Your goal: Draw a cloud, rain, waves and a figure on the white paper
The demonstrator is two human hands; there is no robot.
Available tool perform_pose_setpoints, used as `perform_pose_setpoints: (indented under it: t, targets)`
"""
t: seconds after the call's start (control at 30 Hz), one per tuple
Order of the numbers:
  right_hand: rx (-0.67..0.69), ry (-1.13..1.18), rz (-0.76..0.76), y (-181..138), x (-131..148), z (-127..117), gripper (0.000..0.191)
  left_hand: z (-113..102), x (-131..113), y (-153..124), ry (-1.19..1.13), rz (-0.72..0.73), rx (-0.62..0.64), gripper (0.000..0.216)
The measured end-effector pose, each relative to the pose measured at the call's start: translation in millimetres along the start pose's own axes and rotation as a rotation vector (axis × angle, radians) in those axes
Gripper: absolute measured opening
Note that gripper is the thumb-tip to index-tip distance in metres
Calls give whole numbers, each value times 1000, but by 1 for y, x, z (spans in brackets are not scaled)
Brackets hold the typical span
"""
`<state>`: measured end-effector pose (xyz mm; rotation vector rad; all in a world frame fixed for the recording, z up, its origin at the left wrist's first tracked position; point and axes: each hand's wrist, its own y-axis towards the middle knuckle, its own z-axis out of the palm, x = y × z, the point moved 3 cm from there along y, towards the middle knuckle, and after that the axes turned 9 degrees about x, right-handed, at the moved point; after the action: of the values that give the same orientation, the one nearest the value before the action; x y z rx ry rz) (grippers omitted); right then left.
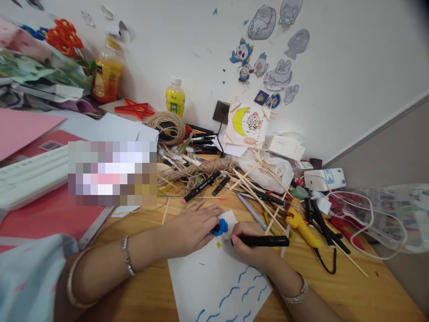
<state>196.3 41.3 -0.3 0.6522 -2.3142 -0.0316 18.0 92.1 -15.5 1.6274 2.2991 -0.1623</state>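
A white sheet of paper [214, 277] lies on the wooden table [147, 290], with blue wavy lines drawn near its lower edge. My left hand [191, 228] rests palm down on the sheet's top left corner, fingers stretched out, touching a small blue shape [221, 227]. My right hand [251, 248] is closed around a black marker [264, 241], which lies nearly level with its tip towards the blue shape. Both wrists wear bracelets.
Behind the paper lie several markers [201, 185], thin wooden sticks [254, 188], a coil of twine [167, 127], a yellow glue gun [300, 221] and white cables. Two drink bottles [175, 99] stand at the wall. Red folders and a white keyboard [30, 176] fill the left.
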Motion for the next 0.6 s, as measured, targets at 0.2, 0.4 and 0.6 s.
perform_pose_setpoints:
  t: [0.2,0.4,0.6]
  targets:
    - [4,9,1,0,-1,1,32,1,0,0,11,15,-11,14]
    - [-32,3,20,-1,-4,0,28,2,1,0,-16,15,-32,14]
    - [-10,12,9,-1,-2,0,27,3,2,0,-28,34,-57,14]
